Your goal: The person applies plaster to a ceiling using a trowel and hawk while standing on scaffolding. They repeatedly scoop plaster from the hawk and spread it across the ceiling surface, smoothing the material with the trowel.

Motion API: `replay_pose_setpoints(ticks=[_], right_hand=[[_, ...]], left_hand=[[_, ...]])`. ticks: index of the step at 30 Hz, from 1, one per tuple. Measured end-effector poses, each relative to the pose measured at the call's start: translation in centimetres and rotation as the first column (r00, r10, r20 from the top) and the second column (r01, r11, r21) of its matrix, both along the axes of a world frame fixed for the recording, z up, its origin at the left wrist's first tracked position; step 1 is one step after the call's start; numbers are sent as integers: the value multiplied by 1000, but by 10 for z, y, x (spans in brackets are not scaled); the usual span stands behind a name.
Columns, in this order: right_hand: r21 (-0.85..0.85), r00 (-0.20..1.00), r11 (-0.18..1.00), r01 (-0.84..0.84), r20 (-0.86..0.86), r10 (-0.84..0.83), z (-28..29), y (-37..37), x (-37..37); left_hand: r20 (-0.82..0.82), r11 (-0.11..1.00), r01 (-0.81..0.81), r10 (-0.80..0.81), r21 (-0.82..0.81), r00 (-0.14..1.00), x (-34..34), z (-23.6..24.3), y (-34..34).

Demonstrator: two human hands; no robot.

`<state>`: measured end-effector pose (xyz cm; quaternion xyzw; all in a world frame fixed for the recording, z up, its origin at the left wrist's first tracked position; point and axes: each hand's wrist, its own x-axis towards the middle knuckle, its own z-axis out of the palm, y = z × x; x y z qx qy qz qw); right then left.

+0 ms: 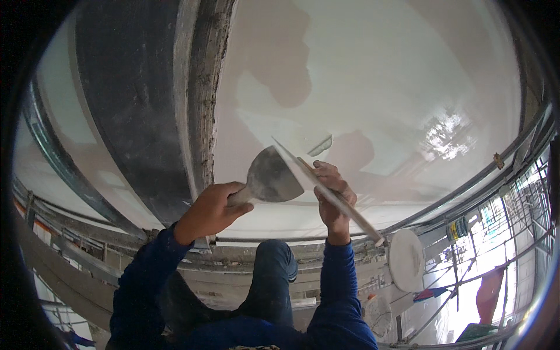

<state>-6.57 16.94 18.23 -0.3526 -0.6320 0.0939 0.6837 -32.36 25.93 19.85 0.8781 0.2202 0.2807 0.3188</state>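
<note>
Left hand [211, 211]: fingers closed round the handle of the knife [270, 179], thumb lying along the handle toward the blade; blue sleeve runs down to the lower edge.
Knife: a broad putty knife, blade fanning out from a narrow neck, grey metal smeared dull with filler; it sits at picture centre, between the two hands, its far edge meeting the board [326, 191].
Right hand [333, 201]: fingers curled round the board, gripping it near the middle of its length, knuckles toward the camera.
Board: a long thin flat piece seen edge-on, pale with a wooden tint, slanting from upper left down to lower right; its upper end passes just above the knife blade, its lower end reaches near the disc [406, 260].
Wall [361, 76]: smooth, pale, coated surface filling the upper right, with shadows of head and arms on it and a bright glare patch at the right.
Edge [205, 87]: rough, crumbly grey strip left of the wall, next to a dark panel [128, 99].
Disc: round, white, below the board's lower end, apart from both hands.
Knee [274, 256]: dark blue trousers, between the forearms.
</note>
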Motion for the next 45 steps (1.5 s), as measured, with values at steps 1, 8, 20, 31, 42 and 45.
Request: replay_pose_setpoints(ticks=[1, 8, 20, 31, 42, 45], right_hand=[[-15, 989, 1000, 1, 147, 1, 9, -2, 1], [91, 574, 974, 210, 794, -198, 38, -14, 20], [157, 366, 714, 683, 772, -520, 14, -38, 112], [-307, 916, 944, 124, -331, -228, 2, 12, 67], [186, 984, 967, 177, -29, -174, 202, 230, -39], [195, 966, 949, 248, 24, -258, 235, 266, -50]], left_hand=[[67, 989, 49, -40, -138, 997, 3, -2, 1], [165, 973, 115, -82, -201, 983, 18, 0, 0], [178, 961, 255, -233, -109, 956, -10, -19, 10], [409, 914, -302, 174, 271, 896, -119, 44, 6], [494, 808, -382, 132, 448, 859, -118, 51, 51], [475, 826, -351, 117, 441, 872, -124, 45, 55]])
